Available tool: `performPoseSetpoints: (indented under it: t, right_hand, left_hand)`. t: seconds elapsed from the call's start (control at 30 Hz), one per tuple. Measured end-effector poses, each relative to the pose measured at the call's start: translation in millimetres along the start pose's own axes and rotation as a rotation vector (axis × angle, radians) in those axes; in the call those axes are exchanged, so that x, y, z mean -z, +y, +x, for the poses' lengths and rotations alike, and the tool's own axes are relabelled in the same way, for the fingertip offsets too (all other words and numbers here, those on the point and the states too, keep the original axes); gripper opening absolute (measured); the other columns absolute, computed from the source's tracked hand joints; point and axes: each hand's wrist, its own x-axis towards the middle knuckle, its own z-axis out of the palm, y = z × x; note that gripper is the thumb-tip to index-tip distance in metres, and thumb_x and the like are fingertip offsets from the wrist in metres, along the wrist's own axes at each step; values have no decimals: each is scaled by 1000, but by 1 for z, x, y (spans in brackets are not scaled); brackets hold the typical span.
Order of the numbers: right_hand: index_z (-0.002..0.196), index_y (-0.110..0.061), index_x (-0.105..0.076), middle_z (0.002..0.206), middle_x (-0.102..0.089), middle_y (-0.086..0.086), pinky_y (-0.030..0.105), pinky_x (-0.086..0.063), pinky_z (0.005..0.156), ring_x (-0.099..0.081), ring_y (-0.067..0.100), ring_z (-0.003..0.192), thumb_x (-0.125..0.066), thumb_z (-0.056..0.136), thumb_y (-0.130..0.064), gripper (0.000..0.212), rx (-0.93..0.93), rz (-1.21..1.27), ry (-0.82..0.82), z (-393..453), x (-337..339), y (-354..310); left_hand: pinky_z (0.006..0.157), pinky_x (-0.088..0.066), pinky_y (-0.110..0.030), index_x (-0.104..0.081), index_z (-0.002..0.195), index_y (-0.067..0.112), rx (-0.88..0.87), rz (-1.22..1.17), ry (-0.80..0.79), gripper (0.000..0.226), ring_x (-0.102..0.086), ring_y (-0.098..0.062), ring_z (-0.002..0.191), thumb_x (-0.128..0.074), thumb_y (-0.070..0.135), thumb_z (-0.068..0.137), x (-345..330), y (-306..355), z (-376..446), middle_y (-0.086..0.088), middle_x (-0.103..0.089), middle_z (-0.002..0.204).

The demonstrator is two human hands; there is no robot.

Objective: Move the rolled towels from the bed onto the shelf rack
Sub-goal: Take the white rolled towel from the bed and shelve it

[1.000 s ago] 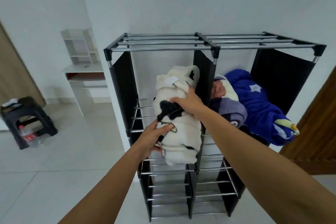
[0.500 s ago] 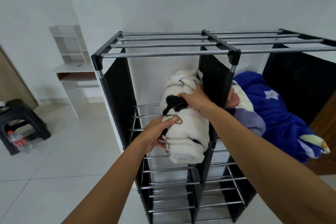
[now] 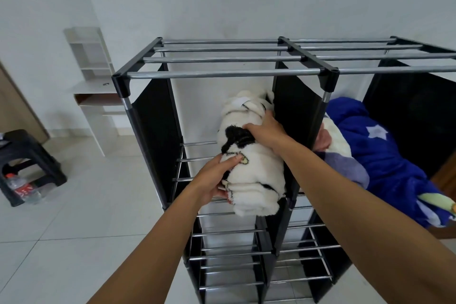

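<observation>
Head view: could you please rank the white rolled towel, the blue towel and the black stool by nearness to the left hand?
1. White rolled towel, gripped by the left hand.
2. Blue towel, right compartment.
3. Black stool, far left on the floor.

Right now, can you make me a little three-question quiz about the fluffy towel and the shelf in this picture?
1. True or false: both hands are on the white towel.
2. Which compartment of the shelf rack holds the blue towel? A) upper left B) upper right C) bottom left
3. Fill in: on the floor under the black stool lies a plastic ____.

Key
1. True. The left hand grips its near end and the right hand rests on top.
2. B, beside the white towel, past the black divider.
3. Bottle.
</observation>
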Motion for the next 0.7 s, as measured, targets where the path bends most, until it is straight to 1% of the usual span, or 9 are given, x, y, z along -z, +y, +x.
performPoseSetpoints:
  t: [0.1,0.23,0.33,0.47,0.6,0.7]
  right_hand:
    - [156,-15,-12,156,-32,14,40,-37,112,-37,34,140,-57,90,-38,82,-31,-11,-5,2,-3,6]
    - [156,-11,-15,156,-31,17,39,-33,113,-35,35,141,-51,94,-34,75,-54,-38,8,4,-7,16]
    - [153,-10,-22,153,-32,18,42,-34,113,-36,36,139,-47,96,-28,65,-24,-82,57,5,-5,14]
    - [148,-11,-34,149,-35,18,43,-35,112,-39,37,135,-41,98,-22,51,18,-173,92,4,-5,19]
    - [151,-13,-32,151,-34,19,42,-31,115,-36,36,139,-37,99,-21,52,25,-202,78,2,-9,29]
    - [153,-14,-25,157,-26,16,41,-24,119,-27,34,144,-35,102,-21,53,27,-210,63,-9,-8,27]
  left_hand:
    - [79,-57,-58,-62,120,26,33,41,20,50,-69,-35,99,-74,47,77,-6,3,4,-7,-72,113]
    - [66,-59,-50,-61,121,24,73,88,3,54,-70,-37,95,-74,50,76,-9,10,7,-9,-71,113]
    - [65,-60,-51,-60,122,22,64,92,-11,52,-71,-34,94,-72,49,79,-14,16,8,-8,-71,115]
    - [61,-60,-47,-56,127,21,75,81,-33,47,-72,-33,87,-67,42,86,-26,17,7,-11,-70,115]
    - [62,-62,-45,-51,133,26,82,141,39,49,-70,-30,91,-63,44,89,-31,12,9,-6,-68,116]
    - [65,-62,-45,-48,134,32,103,199,88,54,-69,-31,92,-61,53,86,-31,10,6,-3,-64,122]
